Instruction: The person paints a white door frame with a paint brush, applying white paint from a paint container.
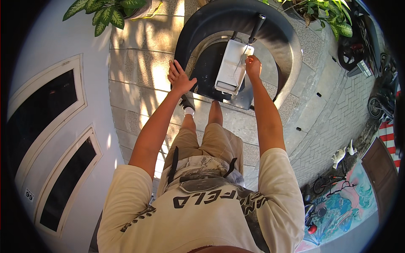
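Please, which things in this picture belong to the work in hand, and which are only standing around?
In use, it seems:
White, shallow rectangular tray at the right hand
Black cylindrical bar near the tray's far end
Large black curved seat beneath the tray, left hand at its rim

Only standing around:
Green-and-white leafy plant, upper left
Black parked motorcycle, upper right

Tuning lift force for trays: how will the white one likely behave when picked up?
Probably light and fairly stiff: the white tray looks thin-walled and straight-sided. It may tip if lifted only by its right edge, where the right hand is. The black-handled tool in it could slide, as its handle juts past the rim.
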{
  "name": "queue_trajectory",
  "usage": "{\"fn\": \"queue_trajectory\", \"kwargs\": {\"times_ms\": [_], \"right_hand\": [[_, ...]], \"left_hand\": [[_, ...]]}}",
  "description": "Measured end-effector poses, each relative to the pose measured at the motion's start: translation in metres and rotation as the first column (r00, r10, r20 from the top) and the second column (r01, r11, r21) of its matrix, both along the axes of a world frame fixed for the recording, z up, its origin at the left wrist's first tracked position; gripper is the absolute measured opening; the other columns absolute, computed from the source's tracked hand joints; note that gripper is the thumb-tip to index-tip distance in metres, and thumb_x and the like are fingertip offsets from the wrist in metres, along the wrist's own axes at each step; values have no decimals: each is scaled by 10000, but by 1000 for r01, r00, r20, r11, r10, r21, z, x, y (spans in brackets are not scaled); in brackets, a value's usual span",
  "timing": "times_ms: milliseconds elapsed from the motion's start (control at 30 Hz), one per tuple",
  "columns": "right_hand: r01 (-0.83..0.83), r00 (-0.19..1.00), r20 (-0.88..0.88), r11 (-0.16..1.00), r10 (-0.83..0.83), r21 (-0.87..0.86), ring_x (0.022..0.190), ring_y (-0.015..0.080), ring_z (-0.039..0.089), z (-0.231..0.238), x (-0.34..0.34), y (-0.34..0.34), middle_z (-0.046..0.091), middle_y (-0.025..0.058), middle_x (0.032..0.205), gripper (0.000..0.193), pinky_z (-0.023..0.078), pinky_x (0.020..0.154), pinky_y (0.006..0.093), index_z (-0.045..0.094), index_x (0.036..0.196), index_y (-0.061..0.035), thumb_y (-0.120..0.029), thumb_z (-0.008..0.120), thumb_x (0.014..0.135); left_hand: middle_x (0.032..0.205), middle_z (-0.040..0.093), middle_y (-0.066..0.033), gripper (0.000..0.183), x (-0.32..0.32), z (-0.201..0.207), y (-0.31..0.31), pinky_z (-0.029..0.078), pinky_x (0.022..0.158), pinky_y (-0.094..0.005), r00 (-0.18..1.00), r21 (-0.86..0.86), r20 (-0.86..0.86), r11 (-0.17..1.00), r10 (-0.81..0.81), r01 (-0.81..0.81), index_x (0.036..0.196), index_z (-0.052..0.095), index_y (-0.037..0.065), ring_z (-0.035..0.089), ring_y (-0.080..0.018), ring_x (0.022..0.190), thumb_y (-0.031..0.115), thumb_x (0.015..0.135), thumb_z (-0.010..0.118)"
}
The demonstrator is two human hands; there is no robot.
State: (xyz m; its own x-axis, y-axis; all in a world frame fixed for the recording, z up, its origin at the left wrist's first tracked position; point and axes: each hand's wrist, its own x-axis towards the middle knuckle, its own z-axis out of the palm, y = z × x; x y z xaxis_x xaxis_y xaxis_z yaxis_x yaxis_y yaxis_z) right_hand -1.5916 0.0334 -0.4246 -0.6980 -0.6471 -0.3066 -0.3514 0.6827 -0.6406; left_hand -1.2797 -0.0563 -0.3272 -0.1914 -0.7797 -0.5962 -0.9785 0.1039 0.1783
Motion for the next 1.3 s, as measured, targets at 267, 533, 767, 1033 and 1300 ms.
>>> {"fn": "queue_trajectory", "kwargs": {"times_ms": [267,533,767,1033,1300], "right_hand": [[9,1000,-6,1000,-9,17,801,327,680,-3,1,1,691,166,862,236,525,728,398,706,948,-82,-215,587,793],[3,1000,9,999,-2,-52,819,348,683,8,1,5,683,208,876,252,533,737,398,694,970,-39,-198,586,807],[-93,996,-17,974,91,-206,860,350,656,31,19,40,653,198,967,180,518,759,398,683,987,-30,-97,620,832],[-388,922,-34,914,386,-121,944,365,618,22,40,73,624,153,1063,220,498,819,415,670,1049,-41,-31,619,835],[-433,899,27,898,436,-77,955,362,622,30,45,76,617,150,1085,224,501,823,418,669,1062,-48,-30,602,850]], "left_hand": [[1536,-235,-220,1271,-1,3,0,27,1121,-592,1000,14,-12,1000,2,-2,1451,-263,39,-95,-450,1423,440,752,721],[1537,-228,-224,1269,-1,1,2,21,1117,-597,999,-7,-44,1000,-2,1,1453,-252,31,-95,-448,1421,430,746,723],[1540,-222,-218,1259,2,1,1,21,1118,-593,999,9,-31,1000,10,-9,1457,-244,32,-92,-446,1421,424,747,719],[1539,-215,-227,1254,0,1,1,17,1122,-584,999,0,-34,1000,-2,2,1456,-245,31,-89,-448,1422,423,750,715],[1538,-215,-233,1260,1,2,1,16,1124,-578,1000,13,-29,1000,9,-9,1454,-253,37,-104,-448,1424,425,752,718]]}}
